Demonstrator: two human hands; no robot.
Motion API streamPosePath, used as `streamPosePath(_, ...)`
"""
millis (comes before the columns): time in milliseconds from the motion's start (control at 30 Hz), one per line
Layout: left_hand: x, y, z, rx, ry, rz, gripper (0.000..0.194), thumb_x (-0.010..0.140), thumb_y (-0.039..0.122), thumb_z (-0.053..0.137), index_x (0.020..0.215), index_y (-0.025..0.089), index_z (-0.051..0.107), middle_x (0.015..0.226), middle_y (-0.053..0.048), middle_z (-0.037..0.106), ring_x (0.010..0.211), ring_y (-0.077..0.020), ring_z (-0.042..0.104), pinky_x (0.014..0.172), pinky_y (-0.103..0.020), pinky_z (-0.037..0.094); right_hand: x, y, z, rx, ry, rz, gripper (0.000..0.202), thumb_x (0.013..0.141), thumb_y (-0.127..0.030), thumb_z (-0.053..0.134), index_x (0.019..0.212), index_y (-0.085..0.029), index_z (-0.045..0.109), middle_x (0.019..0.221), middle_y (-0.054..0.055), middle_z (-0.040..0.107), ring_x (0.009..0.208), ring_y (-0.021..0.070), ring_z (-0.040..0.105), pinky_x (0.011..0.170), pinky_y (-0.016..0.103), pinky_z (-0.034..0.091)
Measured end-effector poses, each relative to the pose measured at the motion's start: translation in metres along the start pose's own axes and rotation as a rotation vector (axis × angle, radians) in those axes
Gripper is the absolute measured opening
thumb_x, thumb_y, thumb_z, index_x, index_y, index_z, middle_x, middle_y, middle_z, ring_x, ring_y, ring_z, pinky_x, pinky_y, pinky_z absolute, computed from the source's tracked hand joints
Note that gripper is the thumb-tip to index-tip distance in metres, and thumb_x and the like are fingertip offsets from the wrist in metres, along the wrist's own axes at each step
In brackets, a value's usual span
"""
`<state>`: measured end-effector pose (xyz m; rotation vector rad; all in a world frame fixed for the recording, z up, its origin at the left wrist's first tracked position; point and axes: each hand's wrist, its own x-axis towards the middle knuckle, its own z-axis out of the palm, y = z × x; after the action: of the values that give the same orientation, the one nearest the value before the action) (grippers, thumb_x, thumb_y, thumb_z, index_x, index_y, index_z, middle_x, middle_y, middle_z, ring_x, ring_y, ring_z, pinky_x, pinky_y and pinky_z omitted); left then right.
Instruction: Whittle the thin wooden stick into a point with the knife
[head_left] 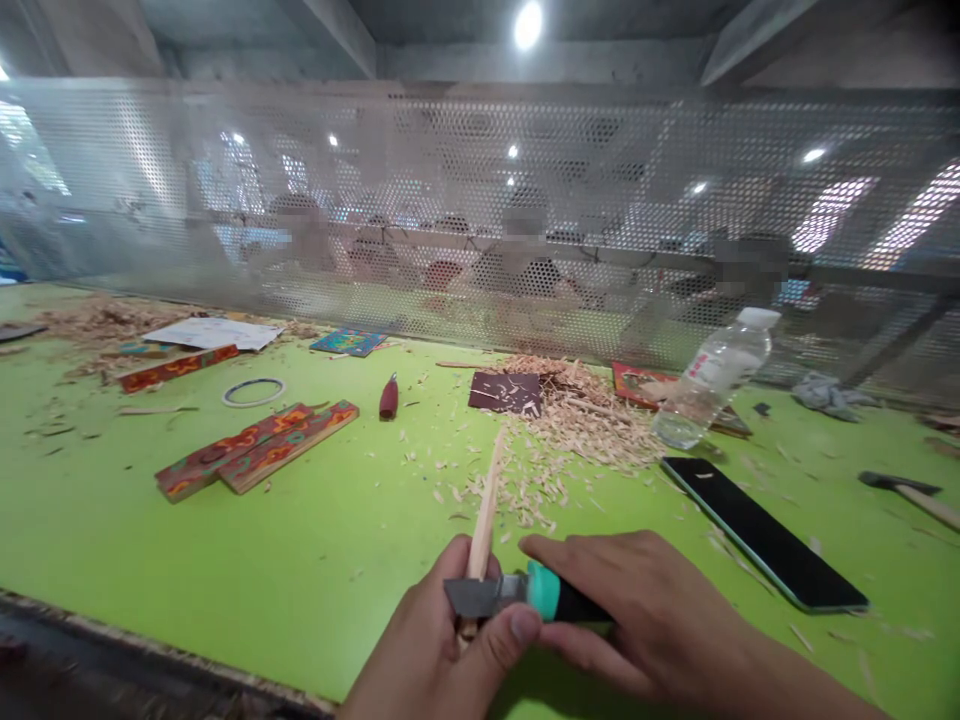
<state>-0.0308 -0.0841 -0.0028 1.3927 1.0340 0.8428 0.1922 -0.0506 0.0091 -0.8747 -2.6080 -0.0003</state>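
Left hand [429,632] grips a wooden stick [488,505]; right hand [645,600] grips a knife [514,590], blade [468,598] across the stick. Relative to the stick: phone [761,530] to the right, painted strips [291,449] to the left, shavings [600,432] beyond, on the desk [300,570].

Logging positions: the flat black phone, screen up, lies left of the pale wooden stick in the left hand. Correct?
No: the flat black phone, screen up, lies right of the pale wooden stick in the left hand, as the head view shows.
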Motion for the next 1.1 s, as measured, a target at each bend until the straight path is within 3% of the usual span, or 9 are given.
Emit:
streamPosePath(200,-0.001,0.001,0.006,0.173,0.121,-0.017,0.041,0.103,0.059,0.047,0.1,0.021,0.06,0.094,-0.006,0.067,0.092,-0.0251,0.06,0.079,-0.033,0.042,0.001,-0.001,-0.001,-0.06,0.113,0.063,0.059,0.113,-0.055,0.031,0.123,-0.011,0.068,0.098,0.014,0.085,0.074,0.0289,0.083,0.061,0.039,0.063)
streamPosePath(400,-0.001,0.002,0.004,0.084,0.06,-0.058,0.045,0.098,0.067,0.054,0.089,0.023,0.047,0.076,0.005,0.042,0.07,-0.015,0.041,0.064,-0.028,0.036,0.001,0.011,-0.001,-0.056,0.24,0.183,0.052,0.112,-0.055,0.037,0.126,-0.015,0.066,0.095,0.012,0.085,0.073,0.0252,0.081,0.063,0.034,0.062)
streamPosePath(567,-0.001,0.004,0.003,-0.104,-0.013,-0.067,0.058,0.085,0.075,0.068,0.098,0.022,0.048,0.081,0.007,0.037,0.07,-0.0124,0.037,0.065,-0.025,0.037,0.004,0.009,0.0,0.016,0.115,0.182,0.052,0.111,-0.055,0.038,0.126,-0.014,0.066,0.094,0.011,0.084,0.071,0.0251,0.08,0.058,0.033,0.057)
streamPosePath(733,-0.001,0.003,0.005,-0.193,-0.032,-0.069,0.056,0.086,0.07,0.071,0.107,0.022,0.051,0.087,0.003,0.048,0.08,-0.0161,0.05,0.072,-0.027,0.043,0.006,0.002,-0.004,0.115,-0.038,0.096,0.051,0.11,-0.057,0.04,0.122,-0.016,0.068,0.092,0.009,0.083,0.073,0.0257,0.079,0.062,0.034,0.056)
streamPosePath(833,0.001,-0.002,0.005,-0.187,-0.048,-0.022,0.048,0.09,0.065,0.07,0.1,0.022,0.05,0.092,0.0,0.053,0.087,-0.0184,0.054,0.074,-0.029,0.044,0.003,-0.002,-0.003,0.159,-0.124,0.052,0.048,0.109,-0.055,0.042,0.117,-0.017,0.07,0.086,0.008,0.081,0.071,0.0255,0.078,0.062,0.034,0.056)
streamPosePath(967,0.004,-0.005,0.005,-0.022,0.004,0.029,0.04,0.095,0.058,0.066,0.092,0.022,0.049,0.094,-0.002,0.057,0.092,-0.0214,0.057,0.076,-0.031,0.044,0.0,-0.003,0.0,0.104,-0.087,0.041,0.05,0.11,-0.054,0.041,0.117,-0.014,0.07,0.09,0.011,0.082,0.072,0.0289,0.08,0.061,0.038,0.058)
streamPosePath(1100,0.002,0.001,0.007,0.153,0.128,-0.013,0.037,0.097,0.058,0.06,0.092,0.021,0.057,0.088,-0.004,0.064,0.088,-0.0253,0.061,0.078,-0.034,0.045,-0.001,-0.003,0.0,0.012,-0.018,0.037,0.058,0.112,-0.054,0.032,0.123,-0.011,0.069,0.093,0.015,0.083,0.069,0.0305,0.08,0.056,0.04,0.06)
